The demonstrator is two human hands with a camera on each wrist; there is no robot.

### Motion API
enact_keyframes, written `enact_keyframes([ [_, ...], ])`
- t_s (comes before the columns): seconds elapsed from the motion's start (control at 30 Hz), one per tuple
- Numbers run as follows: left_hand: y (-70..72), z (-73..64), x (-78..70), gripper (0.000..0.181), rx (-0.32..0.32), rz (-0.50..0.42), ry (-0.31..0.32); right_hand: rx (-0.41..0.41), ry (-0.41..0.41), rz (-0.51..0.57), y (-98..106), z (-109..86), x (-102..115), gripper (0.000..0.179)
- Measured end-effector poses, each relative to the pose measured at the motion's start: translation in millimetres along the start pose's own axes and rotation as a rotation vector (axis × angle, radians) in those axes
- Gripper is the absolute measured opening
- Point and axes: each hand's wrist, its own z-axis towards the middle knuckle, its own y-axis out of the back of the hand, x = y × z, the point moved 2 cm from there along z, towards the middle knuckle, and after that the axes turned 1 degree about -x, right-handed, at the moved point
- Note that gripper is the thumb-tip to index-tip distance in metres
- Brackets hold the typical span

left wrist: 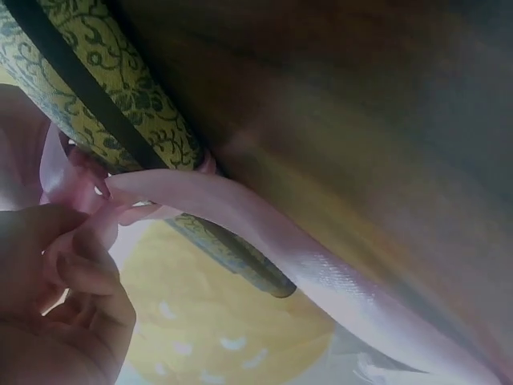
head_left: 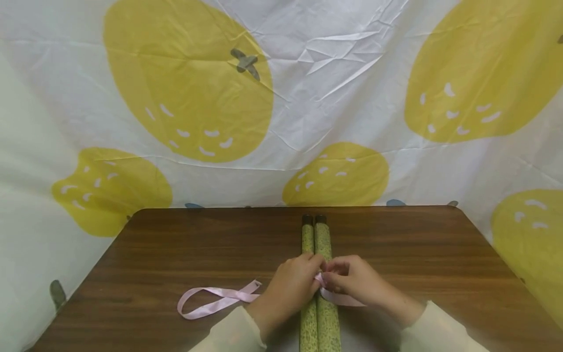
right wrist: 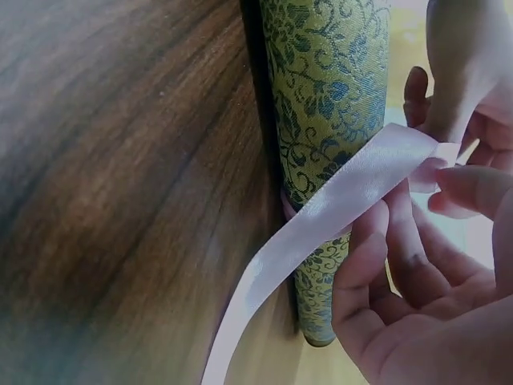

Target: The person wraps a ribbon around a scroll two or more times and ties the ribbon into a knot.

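Note:
Two slim rolls (head_left: pixel 329 322), covered in yellow-green brocade with a dark vine pattern and dark end caps, lie side by side pointing away from me. A pink satin ribbon (right wrist: pixel 345 196) passes around them and gathers into a knot or loop on top. My left hand (head_left: pixel 286 288) lies over the rolls from the left, pinching the ribbon between thumb and fingers. From the right, my right hand (head_left: pixel 358 281) pinches the ribbon close beside the left fingertips. The fingers partly hide the crossing. One ribbon tail (left wrist: pixel 321 273) runs out past the rolls' side.
The long left end of the ribbon (head_left: pixel 206 309) lies looped on the brown wood-grain table (head_left: pixel 198 244). Behind the table hangs a white cloth (head_left: pixel 281 122) printed with yellow fruit, which also runs down both sides.

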Motion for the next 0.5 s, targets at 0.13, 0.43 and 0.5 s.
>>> enact_keyframes([
  [0.13, -0.8, -2.0, 1.6, 0.021, -0.030, -0.046, -0.019, 0.065, -0.002, 0.068, 0.1, 1.0, -3.0, 0.021],
  [0.43, 3.3, -7.8, 3.5, 0.030, 0.004, -0.319, 0.047, 0.061, -0.009, 0.180, 2.0, 0.7, -5.1, 0.019],
  [0.5, 6.0, -9.6, 4.6, 0.033, 0.013, -0.378, 0.063, 0.042, 0.013, 0.135, 3.1, 0.7, -3.6, 0.017],
])
